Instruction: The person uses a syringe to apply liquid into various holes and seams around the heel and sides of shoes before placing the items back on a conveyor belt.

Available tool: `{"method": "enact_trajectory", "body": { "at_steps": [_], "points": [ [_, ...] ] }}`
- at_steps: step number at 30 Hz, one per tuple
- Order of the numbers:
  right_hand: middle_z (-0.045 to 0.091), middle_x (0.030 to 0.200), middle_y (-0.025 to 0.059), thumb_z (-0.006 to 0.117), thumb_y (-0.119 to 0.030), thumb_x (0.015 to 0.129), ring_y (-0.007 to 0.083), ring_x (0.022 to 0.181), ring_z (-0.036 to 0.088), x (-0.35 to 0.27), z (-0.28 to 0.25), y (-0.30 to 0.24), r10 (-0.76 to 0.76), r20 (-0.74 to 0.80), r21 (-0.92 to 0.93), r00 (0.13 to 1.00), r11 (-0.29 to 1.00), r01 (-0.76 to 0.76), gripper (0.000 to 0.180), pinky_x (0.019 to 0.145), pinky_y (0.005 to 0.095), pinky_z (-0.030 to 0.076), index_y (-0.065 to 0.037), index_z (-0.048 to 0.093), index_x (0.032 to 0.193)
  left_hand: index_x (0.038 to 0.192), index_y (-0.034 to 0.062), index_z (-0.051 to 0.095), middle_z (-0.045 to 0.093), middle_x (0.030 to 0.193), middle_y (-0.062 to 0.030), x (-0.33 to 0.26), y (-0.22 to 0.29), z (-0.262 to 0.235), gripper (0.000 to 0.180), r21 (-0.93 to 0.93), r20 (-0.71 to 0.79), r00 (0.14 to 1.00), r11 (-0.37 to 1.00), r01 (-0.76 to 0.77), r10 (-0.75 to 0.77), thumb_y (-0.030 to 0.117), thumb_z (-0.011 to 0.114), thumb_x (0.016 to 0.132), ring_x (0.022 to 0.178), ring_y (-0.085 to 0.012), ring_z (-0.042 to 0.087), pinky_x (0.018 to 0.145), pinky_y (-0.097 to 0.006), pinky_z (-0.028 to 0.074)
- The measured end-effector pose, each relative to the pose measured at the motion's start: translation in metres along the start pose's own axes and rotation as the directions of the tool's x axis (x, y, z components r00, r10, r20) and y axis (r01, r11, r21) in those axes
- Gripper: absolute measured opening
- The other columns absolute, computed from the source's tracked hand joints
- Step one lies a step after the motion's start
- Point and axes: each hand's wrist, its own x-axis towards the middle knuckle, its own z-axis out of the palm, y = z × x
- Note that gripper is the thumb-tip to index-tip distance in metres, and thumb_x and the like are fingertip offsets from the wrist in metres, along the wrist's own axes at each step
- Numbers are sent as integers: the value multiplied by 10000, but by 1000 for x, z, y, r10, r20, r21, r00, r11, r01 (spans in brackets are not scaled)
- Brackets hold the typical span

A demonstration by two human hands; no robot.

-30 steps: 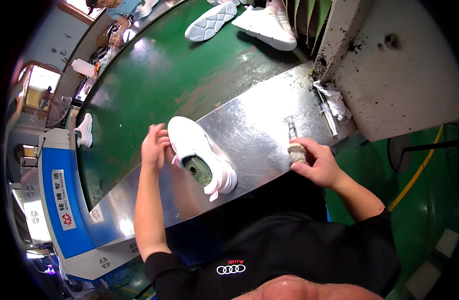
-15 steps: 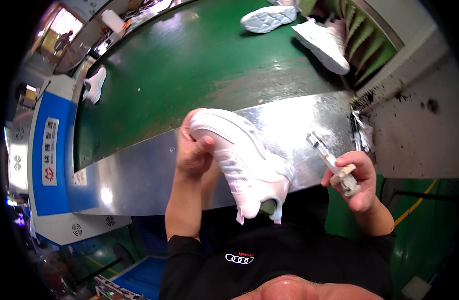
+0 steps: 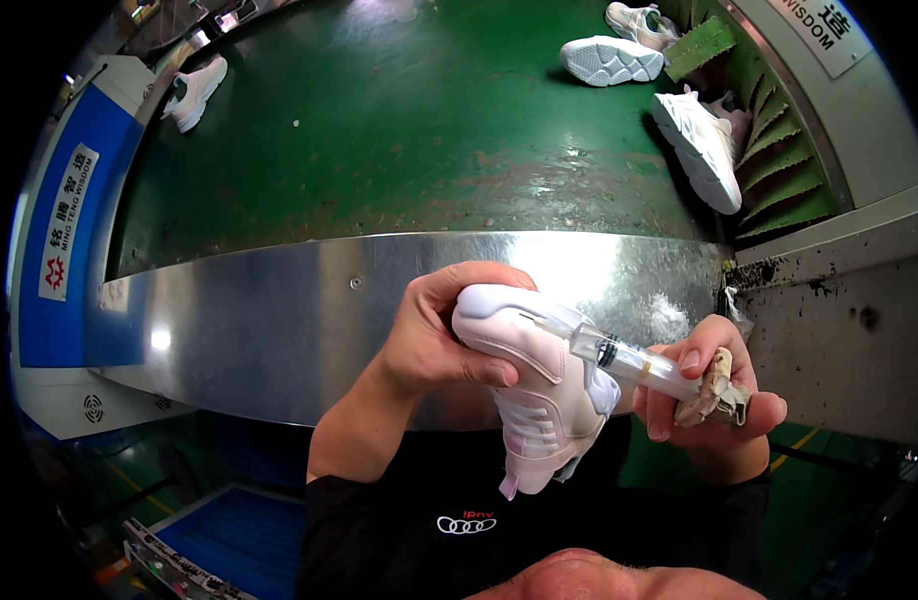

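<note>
My left hand (image 3: pixel 429 335) grips a pale pink and white sneaker (image 3: pixel 539 395) by its toe, with the thumb across the upper. The heel end with its pull tab points down toward my body. A clear plastic syringe (image 3: pixel 634 362) lies in my right hand (image 3: pixel 744 370), its fingers closed about the barrel and the back end, which is wrapped in crumpled, stained tape. The syringe's narrow tip reaches the edge between sole and upper near the toe; whether it touches is too fine to tell.
Beyond a metal ledge (image 3: pixel 259 320) runs a green conveyor belt (image 3: pixel 379 150). One pink sneaker (image 3: pixel 196 93) lies far left. Several more, including a white-soled sneaker (image 3: pixel 699 150), lie far right by green hanging flaps (image 3: pixel 784 160). A blue-sided machine (image 3: pixel 64 230) stands left, a grey housing (image 3: pixel 839 310) right.
The sneaker has turned in my left hand and shifted right and down. My right hand has brought the syringe up against the sneaker's sole edge. The view has shifted too.
</note>
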Motion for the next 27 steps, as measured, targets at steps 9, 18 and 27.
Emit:
{"method": "enact_trajectory", "body": {
  "at_steps": [9, 18, 27],
  "points": [
    [574, 881, 141, 629, -551, 761, 221, 739, 607, -1, 0, 0, 59, -33, 45, 998, 997, -57, 701, 630, 285, 470, 36, 438, 1092, 1066, -16, 574, 614, 993, -203, -1, 0, -1, 617, 4, -28, 1000, 1000, -12, 12, 101, 865, 535, 944, -282, 615, 815, -388, 514],
    [577, 915, 132, 703, -483, 728, 202, 804, 606, -31, -14, 9, 103, -92, 34, 990, 994, -100, 673, 725, 303, 483, 24, 474, 1106, 1131, -19, 544, 615, 1047, -149, 2, 1, -12, 692, -122, -133, 989, 991, 50, -67, 68, 862, 522, 945, -220, 614, 833, -333, 503],
    [565, 1008, 98, 728, -390, 747, 154, 889, 585, -67, -23, 21, 216, -168, 102, 962, 974, -201, 617, 777, 271, 473, 37, 499, 1130, 1221, 10, 456, 568, 1137, -156, -1, -7, -39, 651, -146, -125, 976, 976, 160, -178, 307, 743, 718, 1036, -279, 574, 899, -415, 471]
  ]
}}
